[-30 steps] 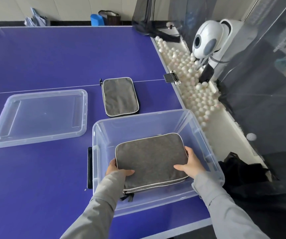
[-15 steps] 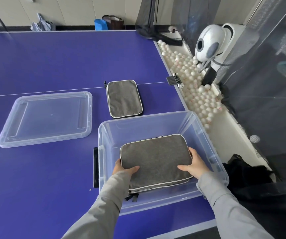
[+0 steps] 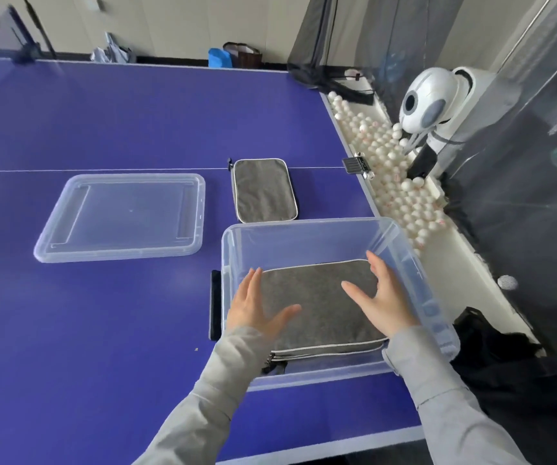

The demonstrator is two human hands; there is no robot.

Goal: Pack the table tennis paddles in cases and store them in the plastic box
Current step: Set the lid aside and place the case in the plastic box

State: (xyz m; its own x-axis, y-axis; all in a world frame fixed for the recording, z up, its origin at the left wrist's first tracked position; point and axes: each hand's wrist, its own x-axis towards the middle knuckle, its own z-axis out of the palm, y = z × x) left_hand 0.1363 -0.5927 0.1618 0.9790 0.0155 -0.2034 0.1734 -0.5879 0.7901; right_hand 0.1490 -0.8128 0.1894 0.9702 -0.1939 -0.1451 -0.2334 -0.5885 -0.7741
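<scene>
Case (image 3: 317, 297), grey fabric with pale piping: lay flat on the floor of the plastic box (image 3: 304, 224), zip edge toward 6 o'clock, filling most of the bottom. Hovered over at both ends by open palms. Left hand (image 3: 253, 307) at 9 o'clock of the case, fingers spread wide and straight, gripping nothing. Right hand (image 3: 381, 297) at 3 o'clock, likewise splayed, thumb reaching inward over the fabric. Could not tell whether either palm brushed the cloth; neither closed on it.

Second case (image 3: 263, 191): rested zipped on the blue table (image 3: 102, 112) just beyond the box at 12 o'clock, apart from the rim. Lid (image 3: 123, 216), clear plastic, lay flat at 10 o'clock, well apart from the box. White balls (image 3: 404, 196) heaped in a trough at 2 o'clock, below a white ball machine (image 3: 424, 99).

Judged as follows. Probably light, with a soft padded skin over a stiff flat core from the paddle inside, so unlikely to sag much when lifted. Cloth face looked matte and easy to grip; nothing fragile on show. Best taken by the two short edges or pinched along a long side, kept level, and lowered flat onto the first. Tight fit against the box walls likely, so worth sliding fingers out sideways.
</scene>
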